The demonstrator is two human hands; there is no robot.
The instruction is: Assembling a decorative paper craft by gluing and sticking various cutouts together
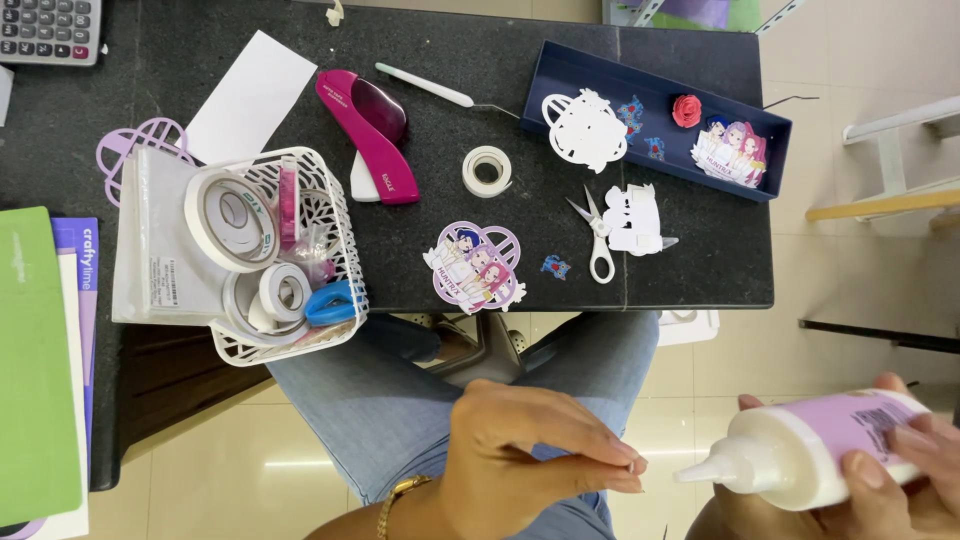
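Seated at a dark stone-topped table (450,130), knees in blue jeans below its front edge. Right hand (890,480) is wrapped around a white squeeze bottle of glue with a lilac label (810,455), held low over the lap at the lower right of the view, well clear of the table; its pointed nozzle faces left toward the other hand. Left hand (530,455), a gold bracelet at the wrist, has fingertips pinched together just beside the nozzle tip, not touching it; whether anything small sits in the pinch cannot be told. On the table: a white lattice plastic basket (335,215) with rolls of tape, a magenta stapler (375,130), a small tape ring (487,170), white-handled scissors (597,240), a lilac cartoon cut-out (475,265), and a shallow navy tray (600,75) of paper cut-outs.
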